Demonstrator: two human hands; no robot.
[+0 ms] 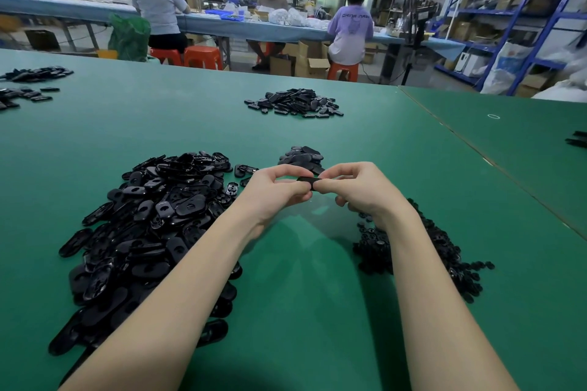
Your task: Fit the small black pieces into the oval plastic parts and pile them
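- Far left edge of the green table (317, 311): two scattered groups of black parts (30, 86), well apart from the person's work area.
- Left of the person's arms: big loose heap of oval plastic parts (143, 225) — shiny black, some showing a cut-out hole, lying flat and overlapping. The left forearm crosses over its near edge.
- Left hand (274, 190): fingers curled, thumb and fingertips pinching the left end of one oval part (307, 181), held above the table.
- Right hand (359, 187): also curled, pinching the right end of that same part. Both hands meet on it in the centre — cannot tell whether a small piece is already seated, fingers cover it.
- Just behind the hands: a small pile of stacked ovals (301, 156), resting on the table, close to the fingertips.
- Further back, centre: another low heap of black parts (295, 102), well apart from the hands.
- Right of the right forearm: pile of small black pieces (444, 257), partly hidden under the wrist and arm.
- Far right edge: a few black items (576, 139) on the adjoining table panel, cut off by the frame.
- Background: people seated on orange stools (203, 57) at a long blue-covered bench (63, 8); blue shelving (508, 25) at right.
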